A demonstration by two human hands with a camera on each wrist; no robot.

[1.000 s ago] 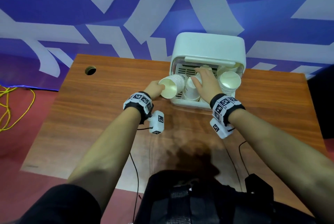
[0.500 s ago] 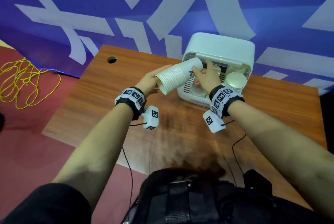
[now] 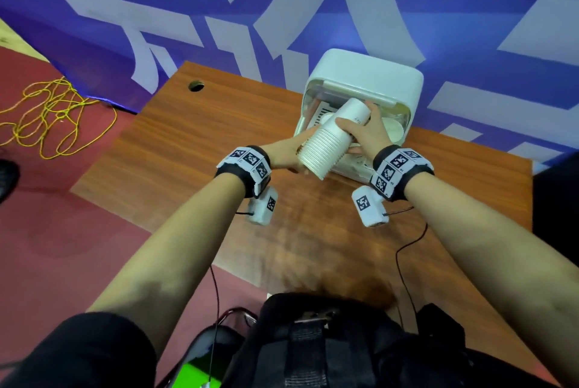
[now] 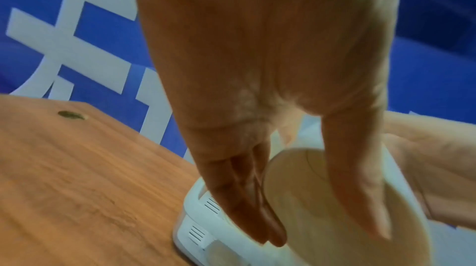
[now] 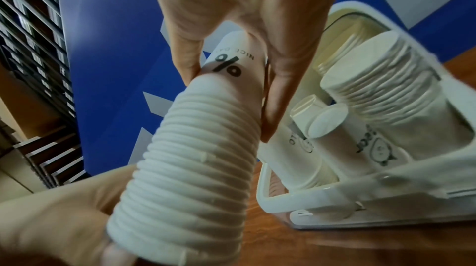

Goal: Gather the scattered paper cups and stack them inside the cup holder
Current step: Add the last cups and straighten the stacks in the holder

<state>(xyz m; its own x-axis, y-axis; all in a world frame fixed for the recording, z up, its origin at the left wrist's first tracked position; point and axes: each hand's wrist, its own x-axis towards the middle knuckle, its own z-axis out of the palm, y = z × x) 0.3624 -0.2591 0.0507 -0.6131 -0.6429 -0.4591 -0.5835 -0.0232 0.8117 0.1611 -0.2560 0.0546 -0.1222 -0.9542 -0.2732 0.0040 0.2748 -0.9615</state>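
- White stack of paper cups [image 3: 332,140] hangs tilted before the cup holder [image 3: 369,80], between both hands.
- Right wrist view alone shows right hand [image 5: 231,16] pinching the stack's closed end.
- Left wrist view: left hand [image 4: 257,67], fingers [image 4: 247,199] straight against the rim.

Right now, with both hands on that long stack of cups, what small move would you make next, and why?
Probably ease the cup stack base-first into the cup holder. Its closed end already points at the opening; the right hand grips that end, and the left hand supports the rim end. The holder's left side looks free beside the stacks already inside.
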